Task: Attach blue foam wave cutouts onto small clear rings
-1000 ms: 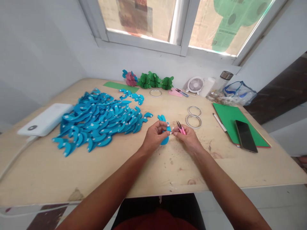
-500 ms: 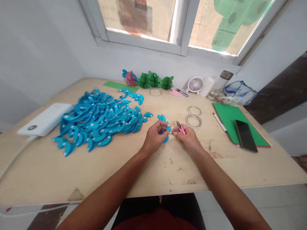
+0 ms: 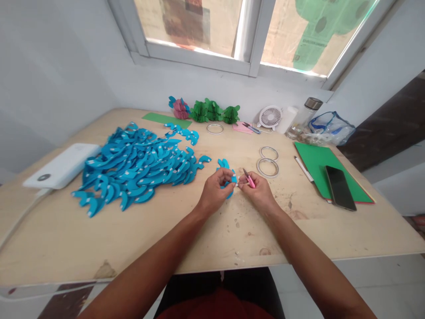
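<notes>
My left hand [image 3: 215, 189] is closed, its thumb and fingers pinching a blue paper cutout [image 3: 234, 179] with small white squares on it. More blue paper [image 3: 223, 163] lies just behind those fingers. My right hand [image 3: 260, 192] is closed around small pink-handled scissors [image 3: 251, 181], their dark pointed blades sticking up and away from me. Its thumb and fingertip meet close to the cutout's edge, at a tiny white bit. A large heap of similar blue paper cutouts [image 3: 139, 161] spreads to the left of my hands.
Two tape rolls [image 3: 267, 168] lie beyond my right hand, and another tape roll [image 3: 215, 129] is farther back. At right, a phone [image 3: 339, 188] rests on green sheets [image 3: 315, 155] beside a pen [image 3: 303, 169]. A white power bank [image 3: 63, 165] with a cable sits left. Paper ornaments [image 3: 212, 110], a fan [image 3: 270, 117] and a bottle [image 3: 307, 116] line the wall.
The scissors in my right hand have tilted slightly, and my right fingertips have shifted a little at the cutout's edge. More of the blue cutout shows between my hands.
</notes>
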Action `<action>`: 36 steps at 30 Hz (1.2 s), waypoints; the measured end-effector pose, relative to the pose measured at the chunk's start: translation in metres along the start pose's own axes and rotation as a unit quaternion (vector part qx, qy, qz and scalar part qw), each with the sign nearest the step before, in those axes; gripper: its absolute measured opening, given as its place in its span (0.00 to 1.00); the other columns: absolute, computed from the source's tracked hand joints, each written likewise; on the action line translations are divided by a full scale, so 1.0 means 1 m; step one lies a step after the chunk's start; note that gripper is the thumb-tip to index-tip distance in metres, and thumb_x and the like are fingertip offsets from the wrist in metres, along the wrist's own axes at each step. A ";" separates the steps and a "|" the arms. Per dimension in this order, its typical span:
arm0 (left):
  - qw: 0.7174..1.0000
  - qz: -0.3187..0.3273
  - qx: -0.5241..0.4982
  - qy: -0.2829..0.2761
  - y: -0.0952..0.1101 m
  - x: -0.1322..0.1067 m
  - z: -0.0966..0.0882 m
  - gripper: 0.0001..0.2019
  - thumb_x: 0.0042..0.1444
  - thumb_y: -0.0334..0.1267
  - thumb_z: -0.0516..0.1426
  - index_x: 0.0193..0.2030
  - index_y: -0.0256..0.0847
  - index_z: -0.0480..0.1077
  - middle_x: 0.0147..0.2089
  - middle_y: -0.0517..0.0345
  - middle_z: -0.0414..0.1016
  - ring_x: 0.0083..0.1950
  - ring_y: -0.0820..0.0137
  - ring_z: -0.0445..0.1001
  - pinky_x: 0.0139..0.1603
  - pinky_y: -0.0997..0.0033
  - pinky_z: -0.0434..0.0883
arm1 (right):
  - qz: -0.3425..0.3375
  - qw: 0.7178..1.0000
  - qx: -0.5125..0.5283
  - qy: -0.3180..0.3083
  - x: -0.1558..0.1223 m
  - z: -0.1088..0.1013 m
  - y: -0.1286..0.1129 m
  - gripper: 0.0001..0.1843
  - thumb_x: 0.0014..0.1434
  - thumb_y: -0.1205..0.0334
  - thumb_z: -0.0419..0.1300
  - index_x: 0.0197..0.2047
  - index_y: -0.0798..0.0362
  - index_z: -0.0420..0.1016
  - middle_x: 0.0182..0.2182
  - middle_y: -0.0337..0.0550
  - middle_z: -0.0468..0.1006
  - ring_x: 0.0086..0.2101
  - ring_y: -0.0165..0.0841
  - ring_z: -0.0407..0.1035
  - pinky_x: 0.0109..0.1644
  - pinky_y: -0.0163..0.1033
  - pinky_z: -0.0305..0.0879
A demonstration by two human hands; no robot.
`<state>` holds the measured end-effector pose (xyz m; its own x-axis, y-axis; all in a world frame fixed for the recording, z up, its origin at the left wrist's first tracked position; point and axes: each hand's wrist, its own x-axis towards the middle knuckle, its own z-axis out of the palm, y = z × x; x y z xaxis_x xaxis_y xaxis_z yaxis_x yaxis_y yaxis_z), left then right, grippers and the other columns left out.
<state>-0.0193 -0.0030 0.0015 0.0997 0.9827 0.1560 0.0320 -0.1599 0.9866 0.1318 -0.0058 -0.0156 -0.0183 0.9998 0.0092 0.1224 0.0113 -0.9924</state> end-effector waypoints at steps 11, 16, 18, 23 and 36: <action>0.997 -0.017 -0.070 0.005 -0.010 0.003 0.001 0.10 0.39 0.33 0.62 0.31 0.39 0.68 0.26 0.62 0.70 0.29 0.74 0.69 0.31 0.76 0.65 | -0.002 1.000 -0.028 0.007 0.003 -0.001 0.003 0.09 0.43 0.63 0.60 0.32 0.52 0.72 0.26 0.38 0.73 0.28 0.31 0.68 0.32 0.35 0.64; 0.990 -0.078 -0.113 -0.003 -0.007 0.003 0.000 0.14 0.35 0.34 0.64 0.32 0.39 0.68 0.24 0.64 0.70 0.26 0.75 0.69 0.29 0.76 0.65 | -0.007 0.999 -0.034 0.033 0.001 -0.002 -0.002 0.09 0.44 0.62 0.60 0.32 0.53 0.71 0.27 0.39 0.74 0.29 0.31 0.68 0.33 0.35 0.64; 0.985 -0.110 -0.131 -0.024 -0.006 0.003 0.000 0.16 0.34 0.34 0.64 0.33 0.38 0.68 0.24 0.63 0.71 0.26 0.74 0.71 0.28 0.75 0.66 | -0.015 0.998 -0.043 0.050 0.000 -0.002 -0.005 0.10 0.44 0.61 0.60 0.33 0.53 0.71 0.27 0.40 0.74 0.29 0.31 0.68 0.33 0.35 0.64; 0.977 -0.155 -0.142 -0.046 -0.003 0.002 0.001 0.18 0.34 0.34 0.64 0.36 0.39 0.66 0.23 0.64 0.72 0.22 0.75 0.69 0.23 0.77 0.63 | -0.040 0.994 -0.066 0.071 -0.002 -0.003 -0.010 0.10 0.45 0.59 0.61 0.32 0.53 0.70 0.29 0.40 0.75 0.25 0.29 0.65 0.30 0.35 0.62; 0.980 -0.149 -0.112 -0.073 -0.015 0.004 0.000 0.21 0.34 0.37 0.64 0.38 0.40 0.65 0.29 0.59 0.77 0.32 0.68 0.75 0.30 0.73 0.68 | -0.060 0.993 -0.041 0.098 -0.004 -0.005 -0.013 0.12 0.47 0.59 0.61 0.35 0.54 0.70 0.29 0.40 0.75 0.27 0.31 0.69 0.34 0.36 0.65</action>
<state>-0.0190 0.0037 -0.0126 0.2603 0.9565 -0.1321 -0.1364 0.1719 0.9756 0.1353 -0.0102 -0.0016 0.1546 0.9754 0.1574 0.2115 0.1229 -0.9696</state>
